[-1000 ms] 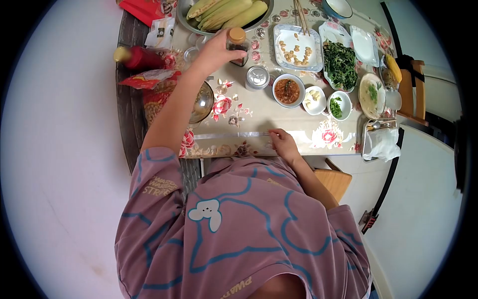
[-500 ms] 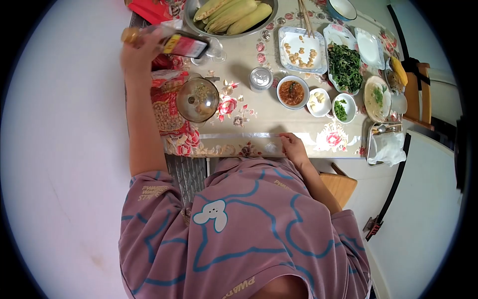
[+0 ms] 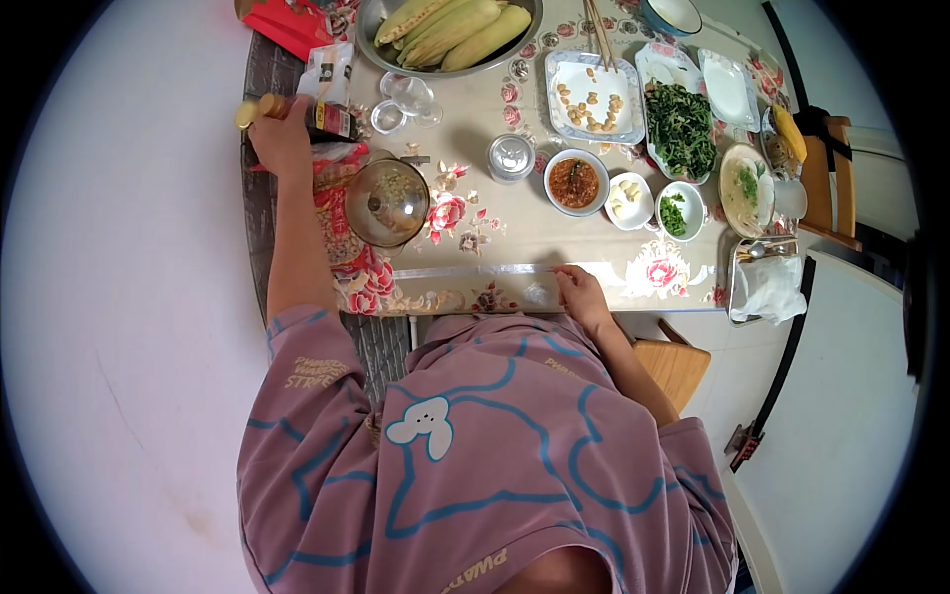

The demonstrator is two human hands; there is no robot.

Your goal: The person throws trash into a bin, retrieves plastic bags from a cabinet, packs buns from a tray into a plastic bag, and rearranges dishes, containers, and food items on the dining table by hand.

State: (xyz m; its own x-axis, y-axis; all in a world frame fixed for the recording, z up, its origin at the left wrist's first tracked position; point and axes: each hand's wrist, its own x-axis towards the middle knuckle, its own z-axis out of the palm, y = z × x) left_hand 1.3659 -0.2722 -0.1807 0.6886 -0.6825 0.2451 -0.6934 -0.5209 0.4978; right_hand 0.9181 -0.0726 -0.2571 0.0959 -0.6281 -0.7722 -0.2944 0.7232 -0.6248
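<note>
My left hand point(image 3: 282, 139) is closed round the neck of a dark sauce bottle point(image 3: 334, 121) with a red and yellow label, at the table's left edge. Two yellowish caps point(image 3: 269, 105) show beside the fingers. Just right of it are small clear glass cups point(image 3: 389, 117). Below lies a red bag of peanuts point(image 3: 334, 213), partly covered by a lidded glass pot point(image 3: 388, 203). My right hand point(image 3: 582, 295) rests at the front edge of the patterned tablecloth point(image 3: 495, 238), fingers curled; what they grip, if anything, is hidden.
A metal basin of corn point(image 3: 455, 35) stands at the back. Rightward are a clear jar point(image 3: 511, 157), a bowl of red sauce point(image 3: 576, 182), garlic point(image 3: 628, 200), chopped greens point(image 3: 673, 214), a plate of peanuts point(image 3: 594, 97), cooked greens point(image 3: 681, 134) and a cutlery tray point(image 3: 734, 282).
My left hand has brought the bottle down and leftward from above the glass cups to the table's left edge. A white packet and the cups now show more fully. My right hand has stayed put.
</note>
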